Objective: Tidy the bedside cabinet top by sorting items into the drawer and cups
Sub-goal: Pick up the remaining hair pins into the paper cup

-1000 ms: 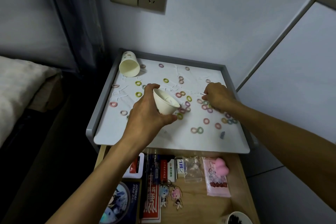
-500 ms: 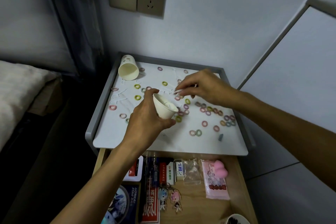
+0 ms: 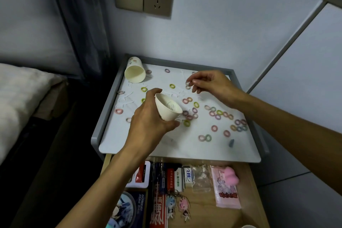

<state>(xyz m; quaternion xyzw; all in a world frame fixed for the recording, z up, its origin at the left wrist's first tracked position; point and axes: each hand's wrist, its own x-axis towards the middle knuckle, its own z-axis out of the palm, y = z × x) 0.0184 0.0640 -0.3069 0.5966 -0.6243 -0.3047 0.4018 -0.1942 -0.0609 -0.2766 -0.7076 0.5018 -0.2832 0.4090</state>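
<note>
the right hand (image 3: 209,85) has moved from the cup (image 3: 167,109) to the rear of the cabinet top (image 3: 166,146), its fingers (image 3: 189,80) nearly pinched over a hair tie (image 3: 188,87), grip unclear, while the left hand (image 3: 148,122) grips the tilted cup, so sorting continues.

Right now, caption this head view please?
Left hand holds a cup; right hand hovers over little rings on the cabinet top.
</note>
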